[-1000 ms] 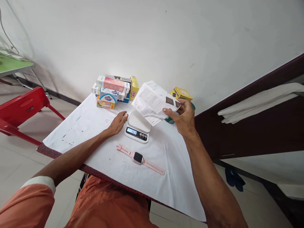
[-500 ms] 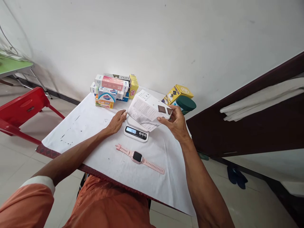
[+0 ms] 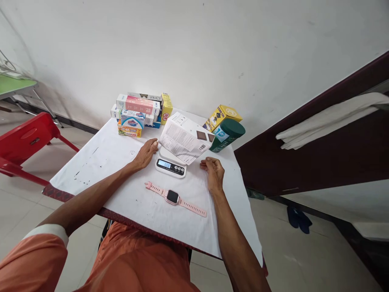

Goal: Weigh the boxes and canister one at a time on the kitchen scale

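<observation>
A white printed box (image 3: 187, 138) sits tilted on a small white kitchen scale (image 3: 170, 167) whose blue display is lit. Beside the scale's left edge, my left hand (image 3: 146, 154) rests with its fingers stretched out, its tips close to the box. My right hand (image 3: 214, 172) is just right of the box and apart from it, fingers loosely bent, with nothing in them. Nearer me, a pink smartwatch (image 3: 173, 197) lies with its strap spread flat on the white tablecloth (image 3: 121, 207).
Stacked boxes (image 3: 138, 107) stand at the back left of the table. At the back right are a yellow box (image 3: 223, 117) and a dark green container (image 3: 229, 132). A red chair (image 3: 28, 138) stands left; a wall (image 3: 194, 52) is behind.
My right hand has let go of the box and moved down, away from it. The box now stays on the scale by itself, and the display's digits have changed. My left hand stays beside the scale.
</observation>
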Available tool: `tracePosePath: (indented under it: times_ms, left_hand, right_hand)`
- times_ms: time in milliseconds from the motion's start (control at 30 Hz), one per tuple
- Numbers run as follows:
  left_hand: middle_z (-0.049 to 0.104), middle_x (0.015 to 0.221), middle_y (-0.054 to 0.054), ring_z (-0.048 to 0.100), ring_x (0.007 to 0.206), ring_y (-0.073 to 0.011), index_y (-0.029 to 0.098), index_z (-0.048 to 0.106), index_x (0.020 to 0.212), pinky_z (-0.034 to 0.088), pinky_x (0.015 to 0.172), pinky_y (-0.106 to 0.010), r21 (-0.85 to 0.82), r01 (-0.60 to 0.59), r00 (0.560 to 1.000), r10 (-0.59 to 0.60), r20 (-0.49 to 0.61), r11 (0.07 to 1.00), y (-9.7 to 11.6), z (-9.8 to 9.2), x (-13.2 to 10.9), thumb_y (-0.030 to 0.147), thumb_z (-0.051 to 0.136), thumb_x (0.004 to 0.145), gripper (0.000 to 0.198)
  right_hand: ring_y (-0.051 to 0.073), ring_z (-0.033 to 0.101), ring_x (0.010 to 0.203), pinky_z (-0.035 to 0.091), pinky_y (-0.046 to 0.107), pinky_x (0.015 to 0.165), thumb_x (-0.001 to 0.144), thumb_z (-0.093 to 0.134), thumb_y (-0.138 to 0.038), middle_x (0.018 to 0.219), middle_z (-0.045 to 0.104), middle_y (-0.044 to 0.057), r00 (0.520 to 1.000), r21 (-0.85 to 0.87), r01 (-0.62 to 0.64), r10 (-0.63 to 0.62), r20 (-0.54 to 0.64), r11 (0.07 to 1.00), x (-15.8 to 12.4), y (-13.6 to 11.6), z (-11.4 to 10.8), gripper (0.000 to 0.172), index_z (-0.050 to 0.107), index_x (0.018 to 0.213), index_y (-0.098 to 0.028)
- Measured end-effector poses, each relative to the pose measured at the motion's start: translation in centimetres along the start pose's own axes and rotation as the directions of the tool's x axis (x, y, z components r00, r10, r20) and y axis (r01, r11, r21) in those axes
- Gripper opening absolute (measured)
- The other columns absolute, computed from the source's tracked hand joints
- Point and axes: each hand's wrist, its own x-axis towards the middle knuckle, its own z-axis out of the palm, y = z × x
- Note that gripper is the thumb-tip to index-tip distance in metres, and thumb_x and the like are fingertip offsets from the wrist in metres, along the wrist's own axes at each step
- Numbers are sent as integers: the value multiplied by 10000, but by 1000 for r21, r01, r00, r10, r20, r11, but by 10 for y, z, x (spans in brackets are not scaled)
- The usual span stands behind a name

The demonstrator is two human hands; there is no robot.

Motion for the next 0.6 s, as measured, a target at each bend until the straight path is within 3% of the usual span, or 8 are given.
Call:
tracePosePath:
  times_ms: [200,600]
  left_hand:
    - [673,1363,-200,730,1061,-258,126,579,1456,611,988,-457,18,1,1000,-2,11,1000,1,0,0,695,315,1067,739]
    - [667,1375,-179,714,1078,-253,155,599,1428,607,972,-439,39,-34,999,33,43,999,-2,1,1,668,307,1073,689]
  right_hand:
    - [202,720,821,587,390,843,850,769,-593,890,765,39,1000,-77,28,-28,0,997,-1,2,-1,396,713,969,-219]
    - [193,710,814,585,375,829,830,773,-598,877,748,31,999,-103,43,-42,11,994,-2,2,-2,407,707,957,-217]
